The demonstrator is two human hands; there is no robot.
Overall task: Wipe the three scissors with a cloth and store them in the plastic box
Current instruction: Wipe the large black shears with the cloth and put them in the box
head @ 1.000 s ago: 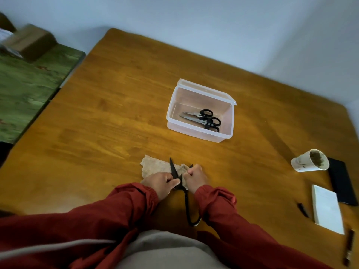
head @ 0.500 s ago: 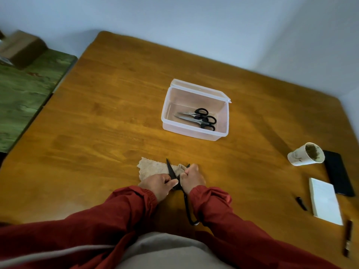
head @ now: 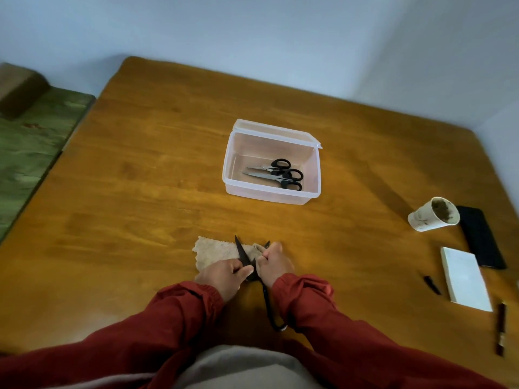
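Note:
A clear plastic box (head: 269, 193) stands open mid-table with two black-handled scissors (head: 276, 175) lying flat inside. Near the front edge a third pair, black shears (head: 242, 251), lies spread open with its looped handle toward me. My left hand (head: 223, 275) pinches the left blade near the pivot. My right hand (head: 273, 262) grips a fold of the beige cloth (head: 214, 252) wrapped round the right blade, whose tip pokes out above the fingers. The rest of the cloth lies flat on the table to the left.
The wooden table (head: 140, 192) carries a paper cup (head: 434, 217), a black phone (head: 481, 237), a white notepad (head: 464, 277), a small black cap (head: 432, 284) and a pen (head: 500, 329) at the right. A green surface (head: 31, 153) lies beyond the left edge.
The view has tilted and shifted slightly. Both hands stay on the shears and cloth in the same place, with only small movement of the fingers.

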